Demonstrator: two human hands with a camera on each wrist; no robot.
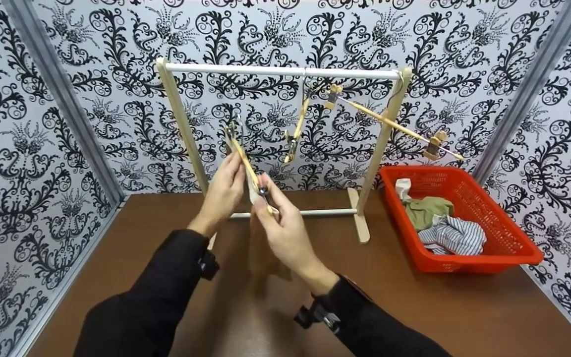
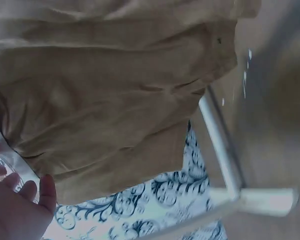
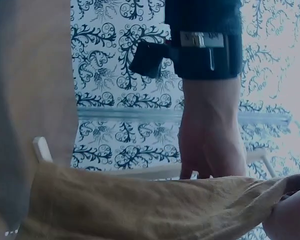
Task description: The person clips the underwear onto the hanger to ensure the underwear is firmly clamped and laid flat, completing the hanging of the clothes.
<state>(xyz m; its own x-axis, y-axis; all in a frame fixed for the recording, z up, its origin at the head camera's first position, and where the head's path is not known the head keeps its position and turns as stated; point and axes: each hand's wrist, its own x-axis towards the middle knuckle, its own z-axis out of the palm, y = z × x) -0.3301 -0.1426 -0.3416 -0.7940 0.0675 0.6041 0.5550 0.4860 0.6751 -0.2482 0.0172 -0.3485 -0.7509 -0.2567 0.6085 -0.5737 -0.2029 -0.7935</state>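
Observation:
A wooden clip hanger (image 1: 246, 161) is held at a slant between both hands, its metal hook end pointing toward the rack. From it hangs a brown garment (image 2: 110, 100), wide and softly creased, with its lower part over the table. My right hand (image 1: 288, 230) pinches the near clip with thumb and fingers at the garment's top edge. On the far side, my left hand (image 1: 223, 191) grips the garment's upper edge beside the hanger. In the left wrist view its fingertips (image 2: 47, 192) lie at the cloth's edge.
A wooden rack with a white rail (image 1: 236, 69) stands behind the hands. Two more clip hangers hang from it, one at the middle (image 1: 300, 126) and one at the right (image 1: 389, 121). A red basket (image 1: 508, 223) holds green, striped and white cloth.

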